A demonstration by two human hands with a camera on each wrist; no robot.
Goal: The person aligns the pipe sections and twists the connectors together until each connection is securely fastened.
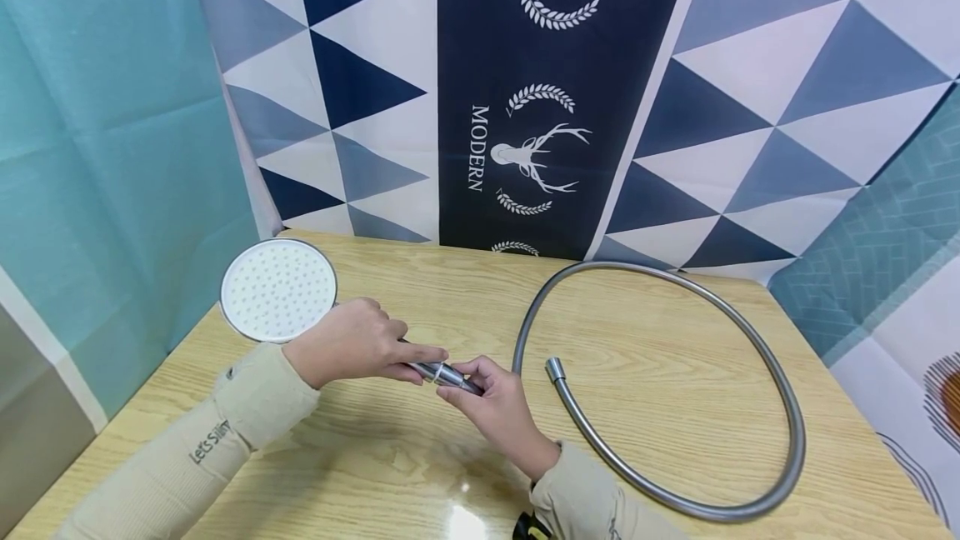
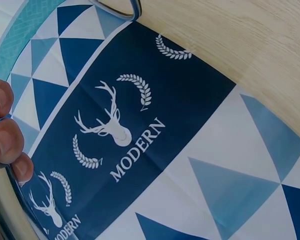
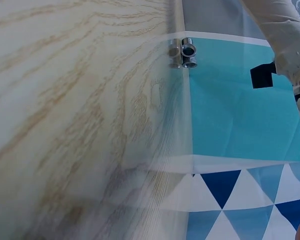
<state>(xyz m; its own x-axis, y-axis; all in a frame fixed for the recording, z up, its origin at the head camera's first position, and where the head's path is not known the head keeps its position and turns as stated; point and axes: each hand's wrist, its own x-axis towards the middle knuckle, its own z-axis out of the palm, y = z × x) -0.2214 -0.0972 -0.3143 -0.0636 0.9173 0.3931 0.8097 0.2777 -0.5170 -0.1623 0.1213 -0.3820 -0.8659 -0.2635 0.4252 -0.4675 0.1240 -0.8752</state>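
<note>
A hand shower with a round white nozzle face point(image 1: 277, 290) is held above the left part of the table. My left hand point(image 1: 354, 342) grips its chrome handle, and the fingers hide most of it. At the handle's lower end, my right hand point(image 1: 497, 408) pinches the metal end fitting point(image 1: 459, 379) of the shower hose point(image 1: 795, 415) between thumb and fingers. Fitting and handle meet in line between the two hands. Some fingertips point(image 2: 6, 141) show at the edge of the left wrist view.
The grey hose loops widely over the right side of the wooden table point(image 1: 420, 473), its free end point(image 1: 555, 369) lying near my right hand. A small chrome fitting point(image 3: 188, 51) stands by the table edge in the right wrist view. Patterned cloth point(image 1: 375, 65) hangs behind the table.
</note>
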